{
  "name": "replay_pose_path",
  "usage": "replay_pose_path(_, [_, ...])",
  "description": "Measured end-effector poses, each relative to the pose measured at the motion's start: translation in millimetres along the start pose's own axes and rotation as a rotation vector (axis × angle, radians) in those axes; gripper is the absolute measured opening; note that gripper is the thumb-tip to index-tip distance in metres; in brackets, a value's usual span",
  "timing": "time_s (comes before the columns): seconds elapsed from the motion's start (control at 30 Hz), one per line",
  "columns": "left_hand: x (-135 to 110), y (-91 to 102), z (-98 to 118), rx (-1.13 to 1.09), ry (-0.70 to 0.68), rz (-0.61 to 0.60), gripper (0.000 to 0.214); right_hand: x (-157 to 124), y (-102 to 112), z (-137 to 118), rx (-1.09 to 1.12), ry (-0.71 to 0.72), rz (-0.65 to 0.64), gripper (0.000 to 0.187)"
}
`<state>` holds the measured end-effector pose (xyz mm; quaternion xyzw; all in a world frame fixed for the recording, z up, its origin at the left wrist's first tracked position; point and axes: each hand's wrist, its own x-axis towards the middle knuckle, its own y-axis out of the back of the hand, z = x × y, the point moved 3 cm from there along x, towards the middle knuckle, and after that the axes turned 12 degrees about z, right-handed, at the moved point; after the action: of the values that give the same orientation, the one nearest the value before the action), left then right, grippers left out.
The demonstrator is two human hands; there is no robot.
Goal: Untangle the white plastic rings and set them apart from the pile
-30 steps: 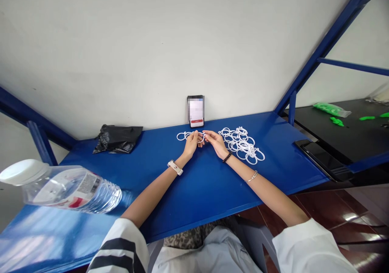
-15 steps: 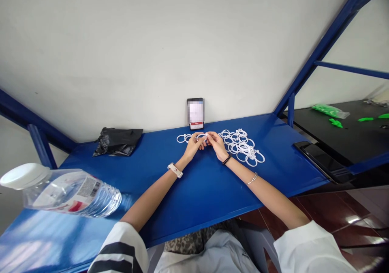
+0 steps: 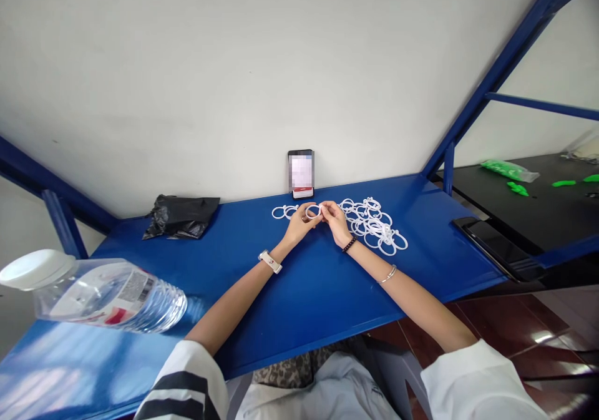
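A white plastic curtain ring (image 3: 313,218) is pinched between my two hands at the middle of the blue table. My left hand (image 3: 298,225) closes its thumb and fingers on the ring's left side. At its right side, my right hand (image 3: 335,221) grips near the small end piece, which the fingertips partly cover. Just left of my left hand lie more white rings (image 3: 273,213), partly hidden by the fingers. A loose pile of several similar rings (image 3: 374,226) spreads on the table beside my right hand.
A phone (image 3: 302,173) leans against the wall behind my hands. A black plastic bag (image 3: 182,217) lies at the back left, with a large water bottle (image 3: 112,295) nearer me. Another dark phone-like device (image 3: 486,245) sits at the table's right edge. Blue frame bars (image 3: 496,73) rise at both sides.
The ring between my hands has shifted slightly right and now shows more fully as a circle. My fingers have moved a little; the pile looks the same.
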<state>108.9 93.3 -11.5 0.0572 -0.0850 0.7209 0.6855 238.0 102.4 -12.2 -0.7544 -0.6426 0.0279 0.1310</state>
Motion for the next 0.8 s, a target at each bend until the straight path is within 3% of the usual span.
replay_pose_path(0.2, [1.6, -0.5, 1.8, 0.045, 0.012, 0.005, 0.044, -1.3, -2.0, -3.0, -0.017, -0.016, -0.008, 0.039])
replay_pose_path(0.4, [-1.2, -0.4, 8.3, 0.035, 0.043, -0.005, 0.067, -5.1, -6.1, -6.8, -0.014, -0.061, -0.078, 0.034])
replay_pose_path(0.8, [2.0, 3.3, 1.7, -0.077, 0.097, 0.037, 0.068, -6.2, -7.9, -9.2, 0.017, -0.063, -0.151, 0.032])
